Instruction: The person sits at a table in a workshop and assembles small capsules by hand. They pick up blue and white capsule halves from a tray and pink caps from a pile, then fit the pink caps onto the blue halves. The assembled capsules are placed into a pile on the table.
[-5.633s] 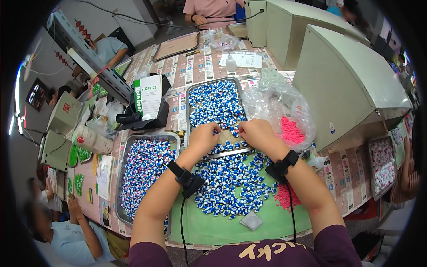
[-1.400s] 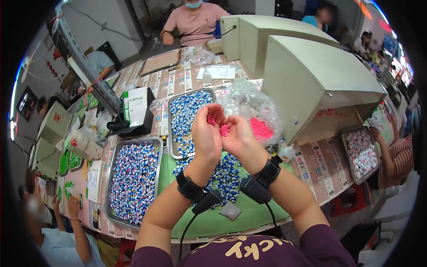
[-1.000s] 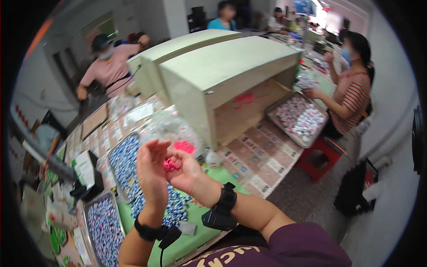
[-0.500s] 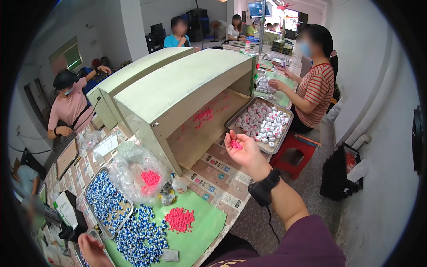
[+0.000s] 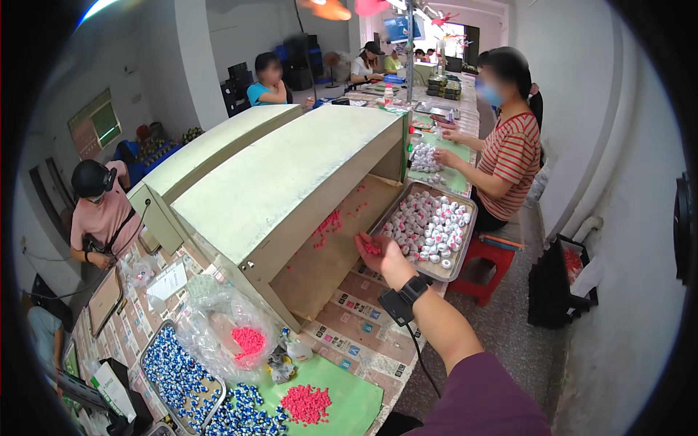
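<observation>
Head: right hand (image 5: pixel 385 262) loosely spread, cupping pink pieces (image 5: pixel 371 248) near cream box (image 5: pixel 291 174), metal tray (image 5: pixel 451 268).

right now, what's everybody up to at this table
The person's right hand is cupped around pink pieces, between the open front of a pale box and a tray of white pieces. The left hand is out of view. More pink ones lie inside the box, in a clear bag and on a green mat. A co-worker in a striped top is beyond the tray.
</observation>
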Demonstrator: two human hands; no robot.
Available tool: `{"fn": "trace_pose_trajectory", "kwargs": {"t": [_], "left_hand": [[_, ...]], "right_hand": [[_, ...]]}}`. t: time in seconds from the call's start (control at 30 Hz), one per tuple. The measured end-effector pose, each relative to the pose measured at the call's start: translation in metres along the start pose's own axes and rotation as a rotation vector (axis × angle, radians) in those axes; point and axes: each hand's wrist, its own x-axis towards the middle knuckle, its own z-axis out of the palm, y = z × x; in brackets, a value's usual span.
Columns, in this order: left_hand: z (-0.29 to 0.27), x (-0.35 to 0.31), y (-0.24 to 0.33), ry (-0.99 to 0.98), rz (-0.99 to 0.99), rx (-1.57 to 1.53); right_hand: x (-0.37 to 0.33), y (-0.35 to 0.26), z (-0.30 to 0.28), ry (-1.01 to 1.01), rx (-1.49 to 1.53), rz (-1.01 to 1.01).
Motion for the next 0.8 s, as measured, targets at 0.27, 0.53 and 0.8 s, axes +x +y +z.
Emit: {"fn": "trace_pose_trajectory", "kwargs": {"t": [0.27, 0.53, 0.8], "left_hand": [[-0.007, 0.001, 0.000, -0.030, -0.017, 0.012], [-0.024, -0.006, 0.005, -0.041, -0.008, 0.042], [-0.043, -0.013, 0.010, -0.065, 0.007, 0.043]], "right_hand": [[0.020, 0.000, -0.007, -0.030, -0.014, 0.108], [0.013, 0.014, 0.061, -0.462, -0.386, 0.003], [0.032, 0.000, 0.050, -0.467, -0.275, 0.127]]}}
